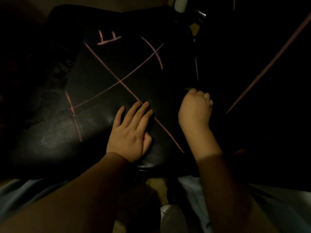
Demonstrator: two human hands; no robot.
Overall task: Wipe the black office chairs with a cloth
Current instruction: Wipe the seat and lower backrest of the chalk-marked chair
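1. Black chair seat [50, 123] fills the centre and the 9 o'clock side of the view. It is dim and a little shiny toward 7 o'clock.
2. Pink chalk-like lines [120, 81] form a big X across the seat. Shorter pink marks sit at 12 o'clock and along the 9 o'clock edge.
3. Left hand [130, 133] lies palm down on the seat, just toward 6 o'clock from the middle. Fingers are straight and slightly spread, holding nothing, with the fingertips on one arm of the X.
4. Right hand [196, 108] is at the seat's 3 o'clock edge with fingers curled into a fist. A small dark tip shows by the knuckles; cannot tell if it holds a cloth.
5. Second black chair [252, 39] stands at 2 o'clock, very dark, just beside the first. It has one long pink line [269, 61].
6. Pale clothing [190, 195] shows at 5 o'clock, and a white object [180, 3] at 12 o'clock.
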